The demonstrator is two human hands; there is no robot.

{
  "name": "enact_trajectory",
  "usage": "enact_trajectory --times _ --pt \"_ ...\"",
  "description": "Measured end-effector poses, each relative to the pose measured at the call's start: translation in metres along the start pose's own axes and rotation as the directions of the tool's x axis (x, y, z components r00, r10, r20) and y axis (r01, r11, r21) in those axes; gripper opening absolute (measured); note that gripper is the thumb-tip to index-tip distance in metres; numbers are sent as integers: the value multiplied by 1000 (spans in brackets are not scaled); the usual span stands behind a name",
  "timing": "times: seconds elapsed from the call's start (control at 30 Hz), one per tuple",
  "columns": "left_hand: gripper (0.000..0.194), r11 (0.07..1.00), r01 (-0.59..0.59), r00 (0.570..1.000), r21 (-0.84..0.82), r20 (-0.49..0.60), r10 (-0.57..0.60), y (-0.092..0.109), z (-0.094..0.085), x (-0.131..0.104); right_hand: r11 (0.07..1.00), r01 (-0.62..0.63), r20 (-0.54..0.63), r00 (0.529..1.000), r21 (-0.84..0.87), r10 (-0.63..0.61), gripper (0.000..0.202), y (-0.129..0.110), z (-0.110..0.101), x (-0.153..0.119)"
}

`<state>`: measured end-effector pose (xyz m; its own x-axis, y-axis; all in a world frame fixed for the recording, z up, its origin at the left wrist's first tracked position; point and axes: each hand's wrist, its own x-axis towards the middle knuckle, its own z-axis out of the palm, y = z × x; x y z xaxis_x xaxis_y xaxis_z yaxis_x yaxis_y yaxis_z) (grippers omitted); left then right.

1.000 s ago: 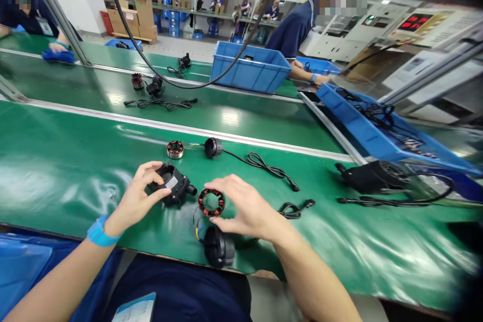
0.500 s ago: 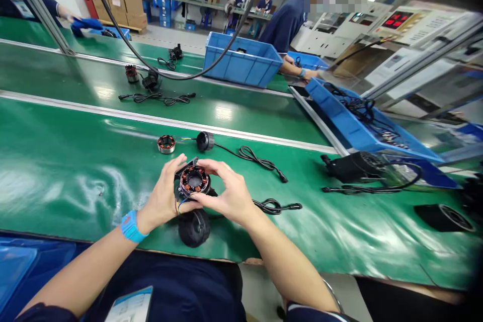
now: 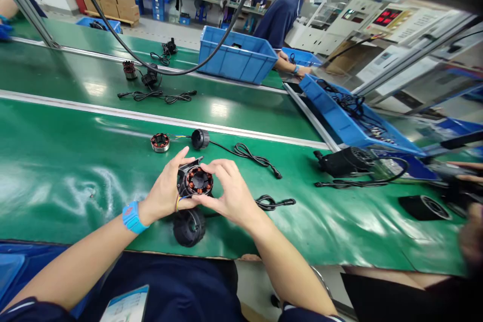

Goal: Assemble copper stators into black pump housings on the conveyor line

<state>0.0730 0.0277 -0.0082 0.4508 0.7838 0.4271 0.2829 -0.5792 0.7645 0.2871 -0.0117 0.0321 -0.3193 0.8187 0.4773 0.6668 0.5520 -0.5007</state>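
Observation:
My left hand (image 3: 165,187) grips a black bracket (image 3: 183,179) from its left side. A ring-shaped copper-wound stator (image 3: 199,181) sits against the bracket, and my right hand (image 3: 231,192) pinches it between thumb and fingers from the right. Thin coloured wires hang by my left fingers. Just below the hands, a round black housing (image 3: 189,227) lies on the green mat (image 3: 124,176), its cable (image 3: 274,203) running out to the right. Beyond my hands lie another stator (image 3: 160,142) and a black cap (image 3: 199,139) with a coiled cable.
At the right are a black motor (image 3: 345,162), a black cylinder (image 3: 424,208) and another person's blurred hand (image 3: 471,231). A blue crate of cables (image 3: 350,121) and a blue bin (image 3: 237,58) stand farther back. A person leans behind the bin.
The stator has tilted and shifted slightly right against the bracket. Another person's hands have come into view at the right edge. The whole view has shifted slightly.

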Motion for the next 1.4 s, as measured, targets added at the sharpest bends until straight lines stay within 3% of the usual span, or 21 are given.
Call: enact_trajectory --times 0.13,0.2,0.27,0.33,0.5,0.6,0.73,0.8,0.9,0.97,1.1,1.17,1.23,1.3,1.33,1.37,1.4 --pt "120 1000 -20 1000 5 13 20 0 0 -1 1000 -25 -39 999 -3 25 64 3 4 -5" --pt "119 998 -45 999 34 -3 45 1 1 -1 992 -75 78 995 98 67 69 7 5 -10" --pt "118 997 -47 998 58 -34 49 0 1 -2 972 -126 218 972 198 82 87 12 8 -15" --pt "117 997 -44 998 57 -44 47 -2 1 -2 951 -165 257 962 263 96 104 17 16 -19" --pt "125 998 -37 999 -51 35 39 -1 -3 -1 921 -227 77 974 316 213 109 15 42 -21" --pt "126 995 -46 998 -92 -40 42 14 -8 3 953 -139 -110 979 269 174 96 1 40 -20" --pt "126 979 -205 962 17 -183 204 34 -13 10 989 -6 -299 953 147 50 95 -11 29 -17" --pt "119 970 -203 955 132 -194 226 31 -11 13 990 -18 -252 966 142 54 91 -6 31 -15" --pt "104 974 -69 980 215 -167 106 13 -2 14 984 -102 -67 991 143 113 81 9 44 -15" --pt "105 980 -15 989 199 -140 44 1 4 13 978 -156 5 988 139 156 80 17 53 -14" --pt "107 976 -48 992 212 -101 71 -6 10 10 967 -199 28 980 159 197 82 19 52 -11" --pt "97 969 -51 980 241 -173 95 -3 8 9 963 -194 11 981 186 196 88 9 39 -12" --pt "92 950 -75 946 305 -280 164 2 3 11 949 -180 -87 974 258 209 83 -11 23 -17" --pt "91 908 -124 880 400 -378 286 11 -7 16 874 -166 -78 971 458 225 48 -36 14 -30" --pt "91 883 -148 837 446 -419 352 18 -13 20 771 -192 50 978 607 204 27 -48 16 -39" --pt "91 857 -169 790 487 -453 413 25 -19 24 616 -274 240 961 738 140 19 -58 23 -48" --pt "90 834 -184 746 521 -479 463 33 -24 27 429 -401 408 910 810 80 26 -66 35 -57"
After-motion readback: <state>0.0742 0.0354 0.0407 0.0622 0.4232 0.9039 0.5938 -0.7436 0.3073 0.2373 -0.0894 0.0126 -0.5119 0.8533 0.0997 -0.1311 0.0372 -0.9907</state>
